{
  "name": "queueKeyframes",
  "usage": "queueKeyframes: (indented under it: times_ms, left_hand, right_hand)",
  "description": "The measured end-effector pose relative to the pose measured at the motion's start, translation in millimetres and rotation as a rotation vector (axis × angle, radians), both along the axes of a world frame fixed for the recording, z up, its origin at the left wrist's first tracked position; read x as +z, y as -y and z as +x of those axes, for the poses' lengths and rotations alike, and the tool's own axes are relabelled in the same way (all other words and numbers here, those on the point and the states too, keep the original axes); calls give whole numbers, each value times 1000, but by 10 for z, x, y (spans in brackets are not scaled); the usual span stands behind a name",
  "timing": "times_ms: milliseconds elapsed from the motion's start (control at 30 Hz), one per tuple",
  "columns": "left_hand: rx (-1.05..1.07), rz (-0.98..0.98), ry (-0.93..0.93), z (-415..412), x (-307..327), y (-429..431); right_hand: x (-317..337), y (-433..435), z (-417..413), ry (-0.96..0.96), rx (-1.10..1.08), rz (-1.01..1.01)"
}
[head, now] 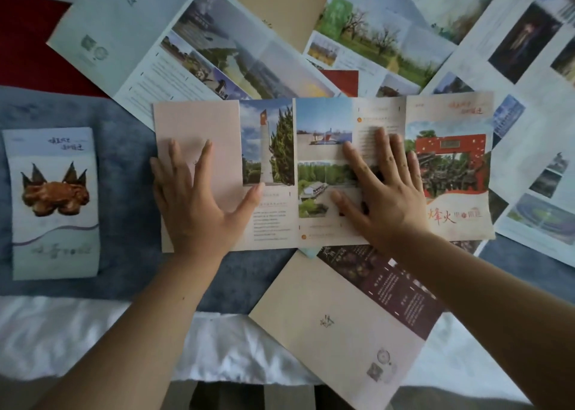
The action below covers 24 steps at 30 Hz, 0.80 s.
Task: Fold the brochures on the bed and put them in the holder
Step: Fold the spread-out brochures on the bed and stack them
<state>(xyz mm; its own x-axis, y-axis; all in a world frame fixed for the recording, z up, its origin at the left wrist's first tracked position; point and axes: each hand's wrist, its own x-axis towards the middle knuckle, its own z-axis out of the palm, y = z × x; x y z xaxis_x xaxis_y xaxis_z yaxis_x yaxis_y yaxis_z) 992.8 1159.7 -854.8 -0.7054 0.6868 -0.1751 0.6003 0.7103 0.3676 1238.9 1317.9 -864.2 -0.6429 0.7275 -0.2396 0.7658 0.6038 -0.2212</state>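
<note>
Now both hands lie flat and released on one brochure [267,148], gripping nothing. It is spread fully open, four panels wide, across the middle of the bed, its left part on a blue blanket [130,223] and its right part over other paper. The left hand [196,201] presses the plain pink end panel, fingers straight and spread, the thumb reaching onto the next panel below a tower photo. The right hand [389,191] presses the third panel, fingers fanned over text and landscape photos, just beside the cover panel with a red gate. A folded brochure [54,204] lies apart at the left on the blanket, cover up. Loose brochures [186,51] lie unfolded and overlapping behind and to the right. A tan brochure [336,322] pokes out from under the near edge onto a white sheet [77,332].
</note>
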Motion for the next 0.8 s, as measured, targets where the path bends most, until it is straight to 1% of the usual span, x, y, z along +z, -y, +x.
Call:
queueKeyframes:
  times_ms: [67,233,433,533,600,733,800]
  left_hand:
    - [34,24,36,62,35,-79]
    - [7,99,76,219,141,-239]
    - [105,166,205,348,257,-248]
    - [166,96,208,401,275,-85]
    - [170,28,209,467,265,73]
    - [16,-144,108,679,219,266]
    - [25,-167,118,760,190,237]
  right_hand:
    - [-8,-19,28,10,11,1]
    - [-16,-40,128,16,46,3]
    - [-42,-56,252,-9,50,19]
    - [-59,-59,383,19,-13,30]
    - [-78,-65,447,31,-49,38]
    - [-130,-67,474,14,-76,47]
    - [-145,-58,473,7,-81,53]
